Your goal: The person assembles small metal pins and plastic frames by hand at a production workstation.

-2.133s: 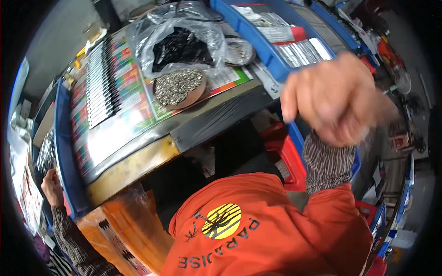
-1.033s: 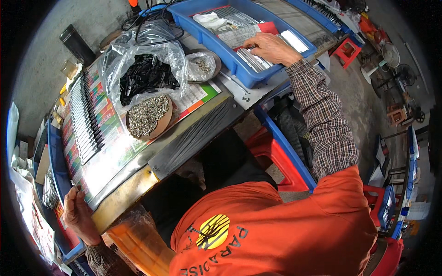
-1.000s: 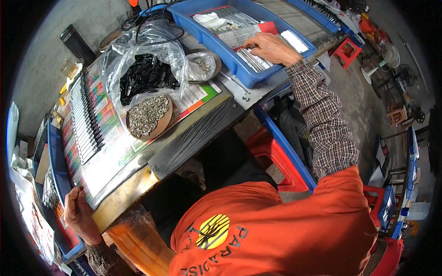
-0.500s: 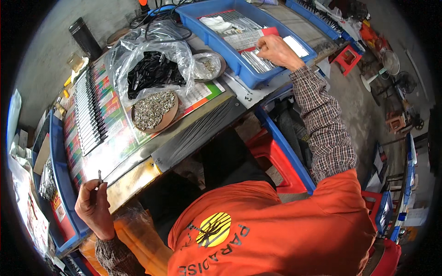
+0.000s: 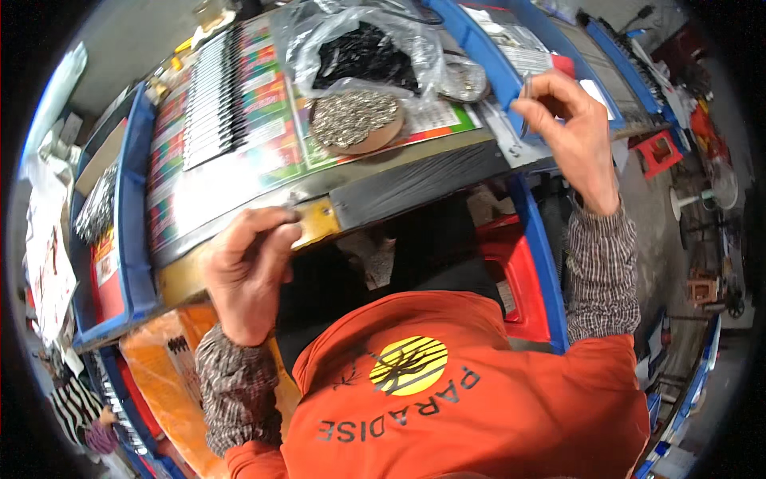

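My left hand (image 5: pixel 249 267) is by the table's front edge. Its thumb and fingertips pinch a small dark piece (image 5: pixel 294 214), blurred and mostly covered. Raised near the front side of the blue tray (image 5: pixel 499 76), my right hand (image 5: pixel 573 128) pinches a thin metal strip (image 5: pixel 525 104), seen almost edge-on. A heap of small shiny metal parts (image 5: pixel 351 116) lies on a round brown dish (image 5: pixel 379 140) between the hands. Behind it, a clear plastic bag (image 5: pixel 431 48) lies open around black parts (image 5: pixel 363 60). Slim metal pieces with black ends (image 5: pixel 211 104) lie in a neat row farther left.
A blue bin (image 5: pixel 132 207) with a bundle of metal pieces (image 5: pixel 97 209) stands at the table's left end. A smaller dish (image 5: pixel 463 80) sits beside the bag. Under the table's right part is a red stool (image 5: pixel 519 279). Another person's sleeve (image 5: pixel 100 437) shows at lower left.
My right hand has come out of the blue tray with a metal strip and drawn nearer me. My left hand has moved right and up along the table edge. The view has shifted.
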The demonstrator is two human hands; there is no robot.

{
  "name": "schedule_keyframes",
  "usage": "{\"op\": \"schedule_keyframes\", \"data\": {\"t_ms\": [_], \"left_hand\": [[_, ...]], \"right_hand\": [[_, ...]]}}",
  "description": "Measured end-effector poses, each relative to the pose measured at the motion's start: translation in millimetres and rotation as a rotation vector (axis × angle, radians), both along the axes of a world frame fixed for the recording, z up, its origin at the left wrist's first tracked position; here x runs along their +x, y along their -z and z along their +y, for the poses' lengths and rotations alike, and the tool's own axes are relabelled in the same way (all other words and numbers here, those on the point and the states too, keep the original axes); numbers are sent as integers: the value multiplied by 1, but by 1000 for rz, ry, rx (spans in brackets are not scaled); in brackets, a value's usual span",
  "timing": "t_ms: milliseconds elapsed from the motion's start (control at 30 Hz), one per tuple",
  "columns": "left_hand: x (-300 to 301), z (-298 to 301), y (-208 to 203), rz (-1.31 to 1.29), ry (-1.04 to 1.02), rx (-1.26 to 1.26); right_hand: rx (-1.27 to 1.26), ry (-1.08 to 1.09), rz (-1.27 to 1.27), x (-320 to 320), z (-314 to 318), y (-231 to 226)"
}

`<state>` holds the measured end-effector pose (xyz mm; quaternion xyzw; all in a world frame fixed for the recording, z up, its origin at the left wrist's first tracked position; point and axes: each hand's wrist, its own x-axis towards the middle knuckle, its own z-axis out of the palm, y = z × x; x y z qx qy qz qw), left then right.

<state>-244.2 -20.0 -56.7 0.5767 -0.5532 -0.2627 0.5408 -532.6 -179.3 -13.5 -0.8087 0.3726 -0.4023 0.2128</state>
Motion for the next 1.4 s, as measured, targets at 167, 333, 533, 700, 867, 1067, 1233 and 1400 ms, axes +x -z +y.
{"op": "schedule_keyframes", "data": {"t_ms": [167, 333, 533, 700, 867, 1067, 1233, 1400], "left_hand": [[-12, 6, 6, 253, 40, 63], [-21, 10, 5, 286, 50, 99], [-22, 14, 12, 415, 87, 137], [-25, 12, 17, 440, 122, 107], [-27, 11, 29, 547, 112, 83], [-29, 11, 37, 675, 158, 111], [-29, 12, 38, 688, 167, 111], [-29, 12, 40, 735, 181, 119]], "right_hand": [[368, -350, -52, 41, 38, 15], [577, -567, -114, 71, 60, 32], [669, -680, -215, 94, 76, 46], [767, -654, -340, 102, 87, 57], [704, -611, -394, 107, 95, 71], [554, -555, -323, 108, 98, 75], [553, -540, -304, 108, 99, 79], [520, -509, -291, 107, 101, 81]]}}
